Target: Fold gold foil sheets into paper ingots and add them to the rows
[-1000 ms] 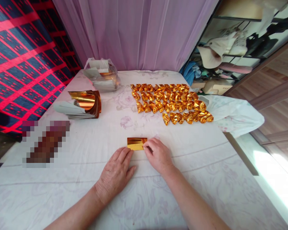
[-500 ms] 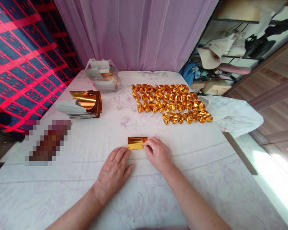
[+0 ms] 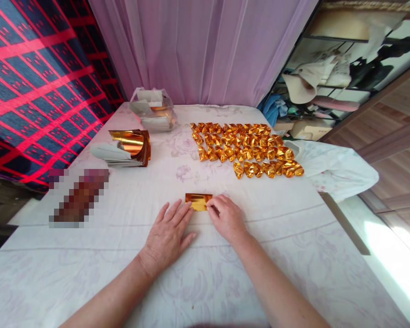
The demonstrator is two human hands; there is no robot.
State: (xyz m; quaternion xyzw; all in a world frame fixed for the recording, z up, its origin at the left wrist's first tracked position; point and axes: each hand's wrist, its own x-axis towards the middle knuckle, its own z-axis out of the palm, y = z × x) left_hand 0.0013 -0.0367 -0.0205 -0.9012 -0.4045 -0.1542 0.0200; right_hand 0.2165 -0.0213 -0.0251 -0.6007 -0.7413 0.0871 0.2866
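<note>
On the white cloth (image 3: 123, 255) before the pink curtain (image 3: 198, 50), our left hand (image 3: 169, 234) has slid its flat fingers onto the gold foil (image 3: 197, 201) lying centre-near, while our right hand (image 3: 227, 218) pinches its right edge.

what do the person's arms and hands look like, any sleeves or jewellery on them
Both forearms are bare right down to the bottom edge of the picture, with no sleeve or cuff showing. The left hand and right hand wear no gloves, and no ring, bracelet or watch can be seen on the fingers or wrists. The nails look short and unpainted, though they are small in this view.
</note>
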